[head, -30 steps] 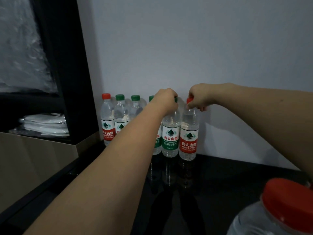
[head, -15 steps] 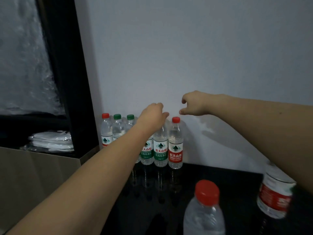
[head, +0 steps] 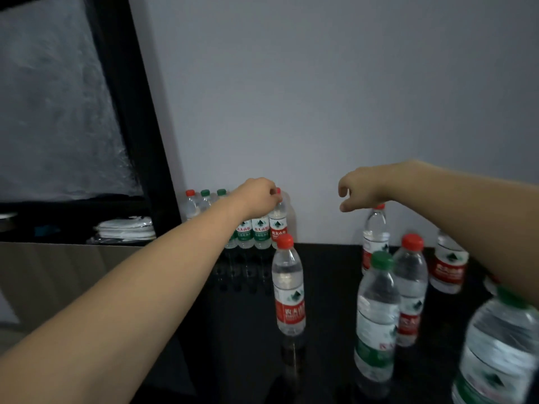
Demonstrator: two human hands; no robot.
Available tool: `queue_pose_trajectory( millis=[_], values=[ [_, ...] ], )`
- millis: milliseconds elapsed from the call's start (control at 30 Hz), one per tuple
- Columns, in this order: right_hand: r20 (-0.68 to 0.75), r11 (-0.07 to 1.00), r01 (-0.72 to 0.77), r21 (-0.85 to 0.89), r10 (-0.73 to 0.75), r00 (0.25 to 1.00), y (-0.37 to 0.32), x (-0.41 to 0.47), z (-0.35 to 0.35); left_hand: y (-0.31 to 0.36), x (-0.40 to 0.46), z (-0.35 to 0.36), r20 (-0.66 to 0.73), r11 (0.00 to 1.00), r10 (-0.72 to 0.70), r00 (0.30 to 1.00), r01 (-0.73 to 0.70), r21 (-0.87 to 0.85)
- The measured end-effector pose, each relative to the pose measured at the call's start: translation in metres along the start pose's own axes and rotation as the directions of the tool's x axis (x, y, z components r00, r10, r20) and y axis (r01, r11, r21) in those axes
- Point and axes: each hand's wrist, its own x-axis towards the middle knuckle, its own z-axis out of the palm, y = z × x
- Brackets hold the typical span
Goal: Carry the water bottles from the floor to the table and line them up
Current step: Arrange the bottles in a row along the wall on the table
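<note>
A row of several water bottles [head: 245, 231] with green and red caps stands against the white wall at the back of the black table [head: 326, 263]. My left hand [head: 256, 196] hovers at the tops of the row's right end, beside a red-capped bottle [head: 278, 225]. Its fingers curl out of sight, so a grip cannot be told. My right hand [head: 358, 188] hangs in the air further right, loosely curled and holding nothing. Loose bottles stand nearer: a red-capped one [head: 288, 287], a green-capped one [head: 376, 316] and another red-capped one [head: 411, 287].
More bottles stand under my right arm: one by the wall [head: 374, 228], one with a red label [head: 447, 263] and a blurred one [head: 501, 354] at the bottom right. A black frame [head: 131, 112] and a shelf with white folded items [head: 125, 227] lie on the left.
Both hands have let go of the two bottles set at the row's right end. The right hand has drifted right and away. The view has pulled back, bringing the loose bottles in.
</note>
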Motion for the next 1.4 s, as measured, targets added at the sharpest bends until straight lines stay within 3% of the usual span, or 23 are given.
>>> queue_pose_trajectory(
  millis=[133,267,400,600,933,1200,1400],
  values=[
    [0.129,0.998,-0.036,0.058,0.029,0.991,0.004,-0.041,0.022,0.024,-0.037,0.013,0.105,0.997,0.031,0.994,-0.037,0.063],
    [0.199,0.997,-0.028,0.078,0.012,0.980,-0.001,-0.067,0.048,0.040,-0.062,0.030,0.199,0.964,-0.011,0.980,-0.042,0.263],
    [0.262,0.993,-0.057,0.099,0.029,0.965,-0.008,-0.073,0.072,0.044,-0.074,0.048,0.119,0.946,-0.018,0.993,-0.022,0.323],
    [0.244,0.986,-0.052,0.160,0.012,0.970,-0.002,-0.066,0.081,0.032,-0.076,0.067,0.035,0.985,-0.014,0.999,0.008,0.173],
    [0.183,0.986,0.062,0.157,-0.090,0.979,-0.002,-0.031,0.059,0.005,-0.046,0.067,0.073,0.998,0.037,0.997,-0.040,0.040],
    [0.084,0.930,-0.033,0.366,0.002,0.996,-0.002,0.048,0.034,-0.031,0.012,0.052,0.045,0.997,0.073,0.996,-0.073,-0.003],
    [0.112,0.874,-0.130,0.468,0.088,0.990,-0.007,0.123,0.036,-0.057,0.070,0.058,0.024,0.989,0.144,0.989,-0.145,0.033]
  ],
)
